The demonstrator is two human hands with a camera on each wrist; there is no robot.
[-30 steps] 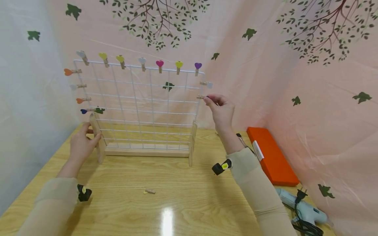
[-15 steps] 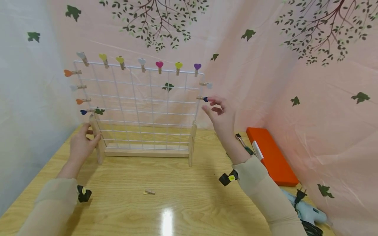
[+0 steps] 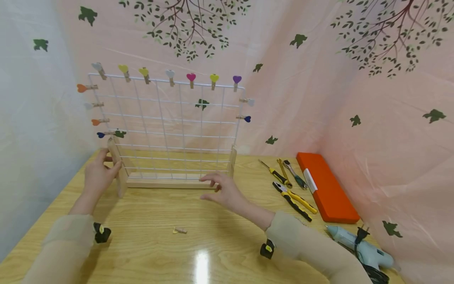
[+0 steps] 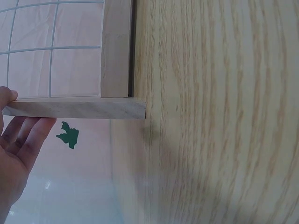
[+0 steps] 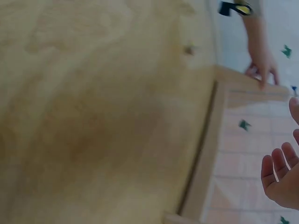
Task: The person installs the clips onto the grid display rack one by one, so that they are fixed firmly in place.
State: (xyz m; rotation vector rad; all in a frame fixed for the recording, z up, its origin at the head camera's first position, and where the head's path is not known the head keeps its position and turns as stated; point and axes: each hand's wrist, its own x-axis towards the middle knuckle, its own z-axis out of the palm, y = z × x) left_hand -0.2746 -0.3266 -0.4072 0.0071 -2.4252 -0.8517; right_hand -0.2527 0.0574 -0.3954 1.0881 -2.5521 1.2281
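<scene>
A white wire grid (image 3: 170,126) stands upright in a wooden stand (image 3: 177,183). Heart-topped clothespins line its top and both sides, among them a dark blue one (image 3: 247,118) on the right side. My left hand (image 3: 99,173) grips the stand's left post (image 4: 74,108), thumb on one face and fingers on the other. Nothing is in my right hand (image 3: 227,192), which hovers before the stand's lower right with thumb and fingers apart. On the table in front lies a loose clothespin (image 3: 180,230) with a yellow end.
Pliers (image 3: 292,199), a screwdriver (image 3: 276,174) and wrenches (image 3: 293,173) lie to the right, beside an orange box (image 3: 326,187). A glue gun (image 3: 365,246) with its cord rests at the table's right edge. A printed curtain hangs behind.
My right hand let go of the dark blue clothespin, which stays on the grid's right side, and moved down and left toward the table. My left hand stays at the post.
</scene>
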